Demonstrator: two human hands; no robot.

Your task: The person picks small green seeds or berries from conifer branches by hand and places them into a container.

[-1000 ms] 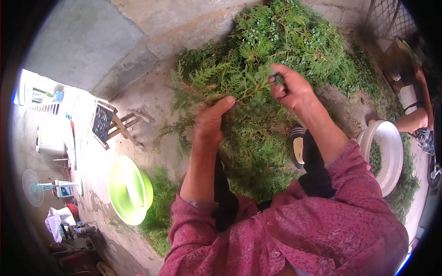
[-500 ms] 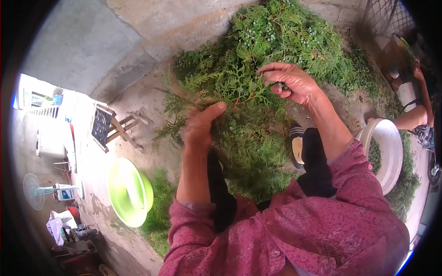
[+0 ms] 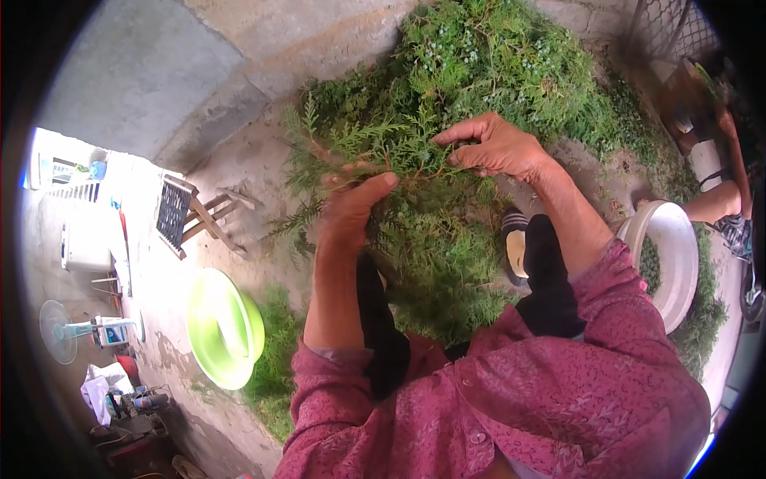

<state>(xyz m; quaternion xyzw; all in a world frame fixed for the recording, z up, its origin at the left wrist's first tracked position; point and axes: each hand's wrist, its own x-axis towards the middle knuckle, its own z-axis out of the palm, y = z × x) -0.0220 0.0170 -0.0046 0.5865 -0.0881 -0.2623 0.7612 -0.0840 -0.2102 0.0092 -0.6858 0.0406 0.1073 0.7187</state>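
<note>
My left hand (image 3: 351,203) is closed round a leafy green branch (image 3: 399,148) in front of my knees. My right hand (image 3: 499,148) is at the branch's right side, with thumb and forefinger reaching toward its sprigs and the other fingers curled. Whether small berries lie in those curled fingers is too small to tell. Behind the hands rises a large heap of green branches (image 3: 511,72) with pale berries. More cut greenery (image 3: 447,279) lies on the ground between my legs.
A light green basin (image 3: 203,335) stands at the left near a folding stool (image 3: 199,215). At the right is a white bucket (image 3: 678,263) with green bits inside. Beyond it another person's arm or leg (image 3: 714,203) shows. A fan (image 3: 60,331) stands far left.
My right hand has moved slightly down and left, bringing its fingertips closer to the branch. The left hand still holds the branch and has shifted only a little.
</note>
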